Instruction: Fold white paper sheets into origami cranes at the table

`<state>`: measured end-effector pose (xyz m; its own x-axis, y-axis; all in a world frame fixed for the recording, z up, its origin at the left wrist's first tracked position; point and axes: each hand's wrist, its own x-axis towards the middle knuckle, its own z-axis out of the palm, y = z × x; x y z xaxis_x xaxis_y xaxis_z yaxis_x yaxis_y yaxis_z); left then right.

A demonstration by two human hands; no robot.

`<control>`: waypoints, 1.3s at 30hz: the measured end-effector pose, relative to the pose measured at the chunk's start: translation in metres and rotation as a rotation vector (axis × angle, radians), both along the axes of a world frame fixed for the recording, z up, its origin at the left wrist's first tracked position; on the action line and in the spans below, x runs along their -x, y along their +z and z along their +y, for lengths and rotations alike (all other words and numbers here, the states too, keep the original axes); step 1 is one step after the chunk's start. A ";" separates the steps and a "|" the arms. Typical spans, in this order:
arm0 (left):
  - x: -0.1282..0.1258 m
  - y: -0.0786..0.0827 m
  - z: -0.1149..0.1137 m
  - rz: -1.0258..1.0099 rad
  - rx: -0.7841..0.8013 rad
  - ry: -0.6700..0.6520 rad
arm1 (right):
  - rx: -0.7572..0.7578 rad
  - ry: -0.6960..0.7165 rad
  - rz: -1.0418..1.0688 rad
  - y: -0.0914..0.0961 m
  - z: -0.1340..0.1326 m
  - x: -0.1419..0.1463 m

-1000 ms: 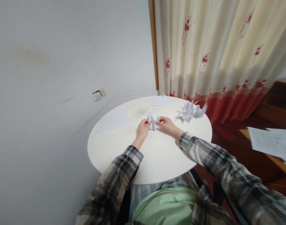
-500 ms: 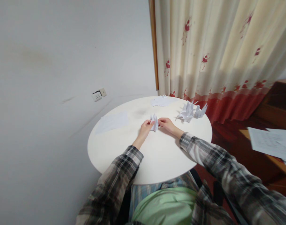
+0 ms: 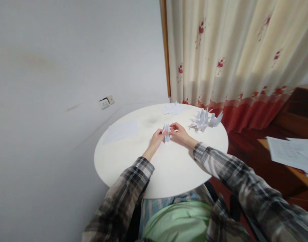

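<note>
Over the middle of the round white table (image 3: 166, 168), a small piece of folded white paper (image 3: 166, 133) stands upright between my hands. My left hand (image 3: 157, 137) pinches its left side, thumb across the front. On the other side my right hand (image 3: 178, 132) has its thumb and fingers at the paper's right edge, some fingers lifted above it. The paper shows several narrow upright folds; its exact shape is too small to make out.
Several folded paper pieces with pointed tips (image 3: 201, 121) are heaped at the table's right. Flat white sheets (image 3: 122, 131) lie at the left, and more paper (image 3: 174, 108) at the far edge. A wall with a socket (image 3: 104, 103) borders the left; a curtain (image 3: 219, 67) hangs behind.
My right hand's fingers have spread and risen a little at the paper's right edge. The folded paper looks narrower, its folds more parted at the top. My left hand has hardly moved.
</note>
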<state>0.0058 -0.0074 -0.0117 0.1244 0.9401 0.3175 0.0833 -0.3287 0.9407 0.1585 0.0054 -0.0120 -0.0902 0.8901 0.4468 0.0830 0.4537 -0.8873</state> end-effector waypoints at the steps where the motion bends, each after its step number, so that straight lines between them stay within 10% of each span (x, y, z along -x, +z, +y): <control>1: 0.000 0.000 0.000 0.000 -0.001 -0.006 | 0.004 0.013 0.004 0.000 0.000 0.000; 39: 0.003 -0.009 0.008 0.025 -0.021 0.020 | -0.065 0.030 -0.201 -0.001 0.002 -0.002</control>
